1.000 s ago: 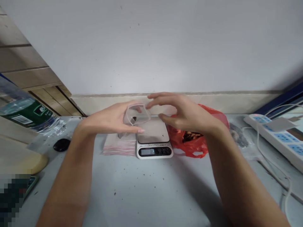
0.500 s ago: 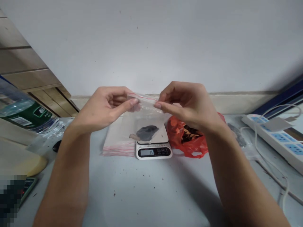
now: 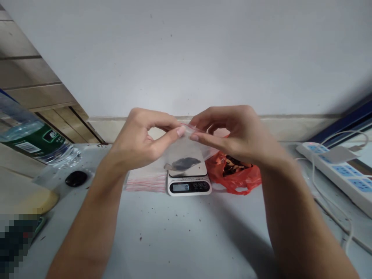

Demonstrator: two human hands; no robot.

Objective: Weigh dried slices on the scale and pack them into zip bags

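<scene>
Both hands pinch the top edge of a clear zip-lock bag with a red line along its seal. My left hand grips it from the left, thumb uppermost. From the right, my right hand holds the same edge, its thumb close to the left one. Dark, flat pieces lie in the bottom of the bag; their kind is unclear. Behind and beneath the bag is a white digital scale with a lit display. A stack of zip-lock bags lies to the scale's left.
A red plastic bag with dark brown pieces sits right of the scale. At the far right are a white power strip and cables. A large water bottle and a black round object are on the left. Dark crumbs dot the tabletop.
My left hand has moved right along the bag's edge, so the two thumbs are closer together. The bag has shifted slightly right and the scale's reading has changed.
</scene>
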